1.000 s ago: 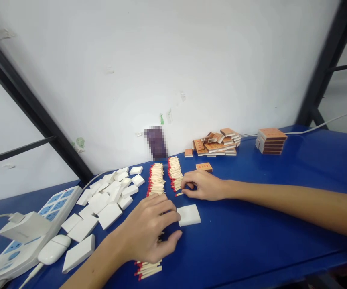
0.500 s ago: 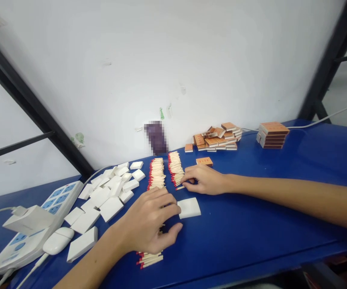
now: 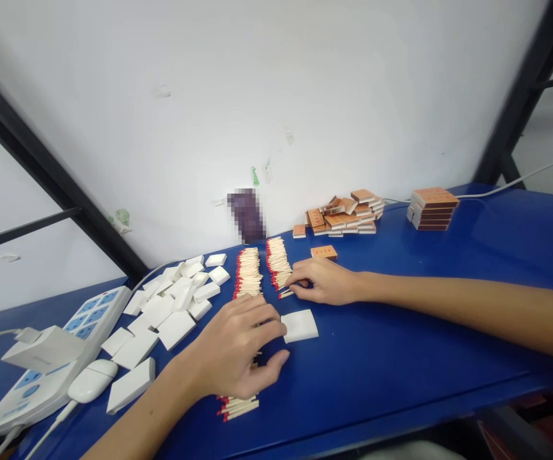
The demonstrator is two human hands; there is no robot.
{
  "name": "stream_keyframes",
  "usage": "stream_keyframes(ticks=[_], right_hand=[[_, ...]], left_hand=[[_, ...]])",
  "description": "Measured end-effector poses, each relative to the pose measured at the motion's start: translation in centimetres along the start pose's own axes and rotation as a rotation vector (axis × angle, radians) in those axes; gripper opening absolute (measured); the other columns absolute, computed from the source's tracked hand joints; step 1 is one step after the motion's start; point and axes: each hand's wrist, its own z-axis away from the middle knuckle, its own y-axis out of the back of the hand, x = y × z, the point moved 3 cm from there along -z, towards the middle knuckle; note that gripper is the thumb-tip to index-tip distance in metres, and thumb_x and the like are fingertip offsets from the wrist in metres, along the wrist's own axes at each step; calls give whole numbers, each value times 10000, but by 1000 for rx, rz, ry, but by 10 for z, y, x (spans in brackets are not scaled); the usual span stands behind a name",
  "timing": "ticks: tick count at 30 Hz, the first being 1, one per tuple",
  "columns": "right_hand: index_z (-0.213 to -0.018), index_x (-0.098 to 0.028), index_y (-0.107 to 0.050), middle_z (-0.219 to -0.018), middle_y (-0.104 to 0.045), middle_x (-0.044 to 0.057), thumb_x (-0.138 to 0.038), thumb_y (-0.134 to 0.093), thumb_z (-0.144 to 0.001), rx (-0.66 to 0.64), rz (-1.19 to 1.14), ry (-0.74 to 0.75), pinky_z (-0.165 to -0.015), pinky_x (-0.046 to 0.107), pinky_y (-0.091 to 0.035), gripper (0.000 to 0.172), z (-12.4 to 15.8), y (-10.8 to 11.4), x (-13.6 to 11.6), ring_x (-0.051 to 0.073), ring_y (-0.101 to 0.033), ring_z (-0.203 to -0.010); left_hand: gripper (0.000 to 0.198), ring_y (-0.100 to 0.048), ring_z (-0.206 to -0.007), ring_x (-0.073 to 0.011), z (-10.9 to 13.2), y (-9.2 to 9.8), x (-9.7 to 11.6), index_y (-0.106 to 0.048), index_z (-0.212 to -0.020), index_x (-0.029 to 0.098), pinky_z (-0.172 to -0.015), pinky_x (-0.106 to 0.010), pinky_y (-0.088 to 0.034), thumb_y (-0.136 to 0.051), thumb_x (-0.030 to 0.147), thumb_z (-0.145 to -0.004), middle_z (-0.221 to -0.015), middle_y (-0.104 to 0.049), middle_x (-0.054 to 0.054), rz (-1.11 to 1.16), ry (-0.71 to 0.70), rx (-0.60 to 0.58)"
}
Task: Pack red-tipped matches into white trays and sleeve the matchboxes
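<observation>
**A:** Where is the working match lying?

**B:** I am viewing the match at the near end of the right match row, its red head pointing left. The right hand is reaching in beside it. The fingers are curling, thumb and fingertips sitting close together; I cannot tell whether they are pinching the match.

**A:** What is the left hand doing?

**B:** The left hand is lying across the near end of the left match row. Its thumb and forefinger are standing apart. The forefinger is meeting the left edge of a white piece; I cannot confirm contact. Further matches are showing on the near side of that hand.

**A:** Where is room opening up for moving?

**B:** A narrow blue strip is separating the match rows. To the right of the white piece, the blue table is running broadly toward its front edge, the right forearm crossing above it.

**A:** What is bounding the area?

**B:** White trays are crowding the left, with a power strip lying beyond. An orange matchbox is sitting just behind the right hand. Farther back, a matchbox heap is lying near the wall, and a matchbox stack is standing farther right.
</observation>
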Motion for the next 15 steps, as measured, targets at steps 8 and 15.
stream_keyframes(ticks=[8, 15], right_hand=[[-793, -156, -663, -745, -600, 11, -112, -532, -888, 3, 14, 16, -619, 253, -320, 168, -1, 0, -1, 130, -498, -669], [-775, -156, -663, -741, -593, 16, -142, -512, -920, 1, 28, 31, -622, 260, -312, 210, 0, 0, -1, 139, -500, -682]], left_hand=[[157, -594, -757, -214, -1, 1, 0, -674, -944, 147, -704, -371, -488, -546, 218, -888, -848, -665, -87, -9, -2, -8], [149, -601, -755, -215, -1, 1, -1, -677, -940, 148, -704, -369, -488, -553, 207, -883, -838, -664, -84, -11, -2, -14]])
